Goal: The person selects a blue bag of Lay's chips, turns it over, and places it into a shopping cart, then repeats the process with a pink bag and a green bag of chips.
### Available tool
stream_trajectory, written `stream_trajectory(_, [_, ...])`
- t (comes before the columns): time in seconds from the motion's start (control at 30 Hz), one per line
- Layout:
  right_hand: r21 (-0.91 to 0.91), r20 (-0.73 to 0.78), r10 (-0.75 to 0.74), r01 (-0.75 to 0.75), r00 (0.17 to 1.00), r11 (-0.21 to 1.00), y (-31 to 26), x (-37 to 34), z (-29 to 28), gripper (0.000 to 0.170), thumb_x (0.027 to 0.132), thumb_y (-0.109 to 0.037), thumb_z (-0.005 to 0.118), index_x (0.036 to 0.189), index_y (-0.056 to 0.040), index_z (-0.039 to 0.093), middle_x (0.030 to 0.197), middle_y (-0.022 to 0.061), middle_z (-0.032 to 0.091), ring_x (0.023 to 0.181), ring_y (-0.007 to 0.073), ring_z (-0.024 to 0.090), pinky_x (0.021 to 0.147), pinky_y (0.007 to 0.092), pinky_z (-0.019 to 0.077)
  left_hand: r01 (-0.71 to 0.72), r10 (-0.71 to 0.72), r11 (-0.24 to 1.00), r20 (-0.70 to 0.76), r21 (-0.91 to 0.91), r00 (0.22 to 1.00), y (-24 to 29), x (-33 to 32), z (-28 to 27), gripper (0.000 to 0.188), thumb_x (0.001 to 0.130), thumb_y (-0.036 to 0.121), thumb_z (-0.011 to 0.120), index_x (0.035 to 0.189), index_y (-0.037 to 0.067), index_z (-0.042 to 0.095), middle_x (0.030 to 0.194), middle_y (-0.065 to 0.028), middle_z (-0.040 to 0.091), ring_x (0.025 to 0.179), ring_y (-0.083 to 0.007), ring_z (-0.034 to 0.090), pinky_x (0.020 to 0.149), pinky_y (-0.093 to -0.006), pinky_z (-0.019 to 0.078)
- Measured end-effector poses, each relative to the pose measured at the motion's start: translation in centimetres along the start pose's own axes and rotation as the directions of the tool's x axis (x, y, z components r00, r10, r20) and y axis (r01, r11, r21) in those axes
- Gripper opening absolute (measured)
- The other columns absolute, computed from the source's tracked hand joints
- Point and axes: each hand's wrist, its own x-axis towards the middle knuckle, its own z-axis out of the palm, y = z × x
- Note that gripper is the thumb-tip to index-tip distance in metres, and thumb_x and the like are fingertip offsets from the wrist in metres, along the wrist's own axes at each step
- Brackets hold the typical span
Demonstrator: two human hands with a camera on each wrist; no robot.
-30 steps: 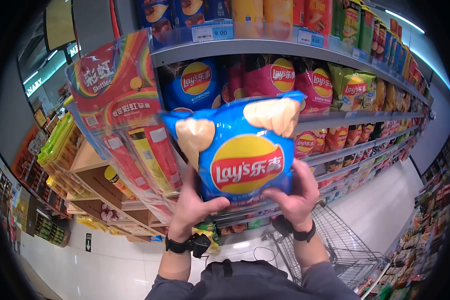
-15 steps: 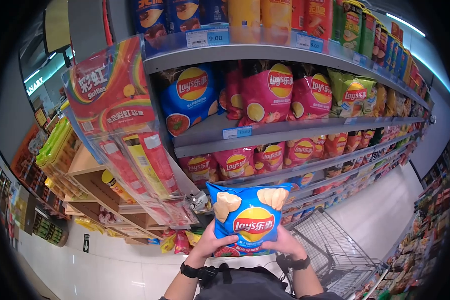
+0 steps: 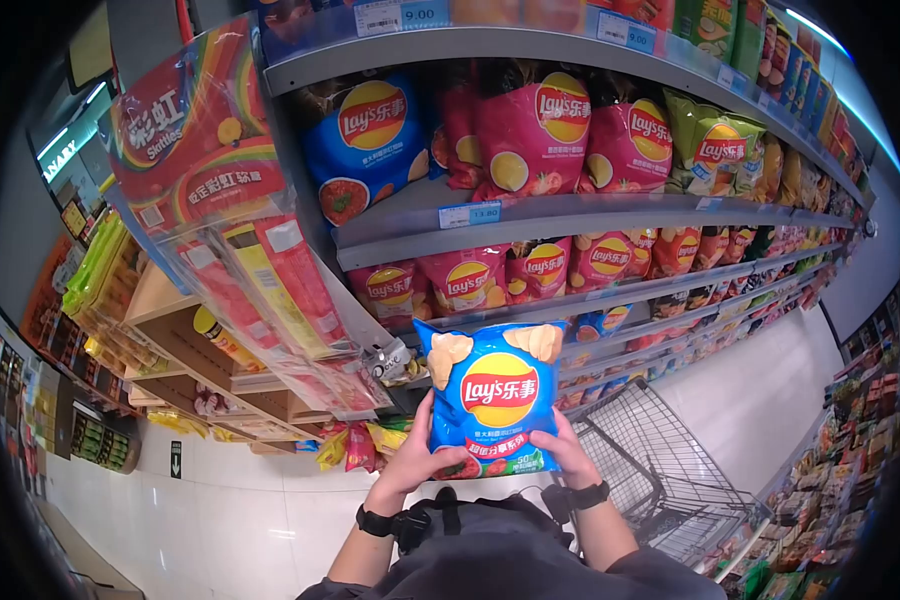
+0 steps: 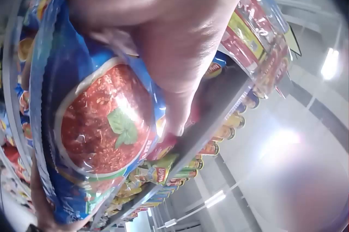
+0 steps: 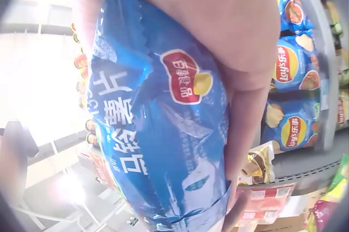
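Note:
A blue Lay's potato chip bag is held upright in front of the body, its printed front turned to the head camera. My left hand grips one side near the bottom, thumb across the front and fingers behind. On the other side my right hand holds it the same way. In the left wrist view, the bag's lower front shows a bowl of red sauce with a green leaf, with the left hand above it. The right wrist view shows the bag's back seam and white lettering beside the right hand.
A grey shelf ahead carries another blue chip bag, pink bags and a green bag. To the left hangs a red Skittles display beside wooden shelving. A wire shopping cart stands at the right.
The chip bag came down from in front of the upper shelf to near the waist, then rose slightly in the head view. Both hands kept hold of it. The head view shifted slightly too.

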Motion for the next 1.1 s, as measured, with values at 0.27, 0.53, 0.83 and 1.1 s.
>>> stream_trajectory(0.27, [-0.107, -0.033, -0.062, 0.058, 0.998, 0.993, -1.2, -0.2, 0.8, 0.066, 0.083, -0.007, 0.075, 0.14, -0.0007, 0.042, 0.131, 0.0087, 0.058, 0.117, 0.017, 0.057, 0.102, 0.0335, 0.0452, -0.079, 0.09, 0.971, -0.037, 0.227, 0.995, -0.8, 0.5, 0.9, 0.104, 0.079, 0.02, 0.085, 0.153, 0.003, 0.014, 0.145, -0.0153, 0.04, 0.129, -0.0229, 0.048, 0.105, -0.0367, 0.0435])
stream_trajectory(0.53, [0.227, 0.127, -0.178, 0.146, 0.976, 0.963, -3.3, -0.5, 2.2, 0.066, 0.098, -0.026, 0.059, 0.151, -0.0002, 0.03, 0.141, 0.0176, 0.051, 0.123, 0.0228, 0.056, 0.101, 0.0348, 0.0471, -0.174, 0.211, 0.928, -0.081, 0.33, 0.974, -1.7, 0.8, 1.3, 0.104, 0.08, 0.024, 0.082, 0.155, 0.009, 0.011, 0.144, -0.0127, 0.041, 0.127, -0.0218, 0.048, 0.103, -0.0361, 0.0426])
stream_trajectory(0.83, [-0.156, 0.044, -0.054, 0.061, 0.998, 0.986, -0.3, 0.9, 1.6, 0.05, 0.101, -0.023, 0.056, 0.145, -0.0019, 0.041, 0.136, 0.0083, 0.054, 0.12, 0.0162, 0.055, 0.1, 0.0336, 0.0483, -0.188, 0.196, 0.977, 0.078, -0.1, 0.977, -3.7, 0.6, 1.9, 0.114, 0.081, 0.059, 0.073, 0.155, 0.005, 0.005, 0.155, -0.0108, 0.028, 0.142, -0.0228, 0.03, 0.116, -0.0389, 0.0241])
stream_trajectory(1.1, [0.212, 0.024, 0.098, -0.101, 0.995, 0.972, 0.4, 0.4, 2.2, 0.047, 0.104, -0.025, 0.051, 0.142, -0.0004, 0.04, 0.132, 0.0084, 0.055, 0.116, 0.0148, 0.056, 0.095, 0.0316, 0.0501, -0.42, 0.426, 0.903, -0.063, 0.084, 0.903, -1.2, 1.2, 3.4, 0.116, 0.073, 0.022, 0.087, 0.155, 0.005, 0.008, 0.153, -0.0118, 0.029, 0.139, -0.0271, 0.035, 0.113, -0.0418, 0.0298])
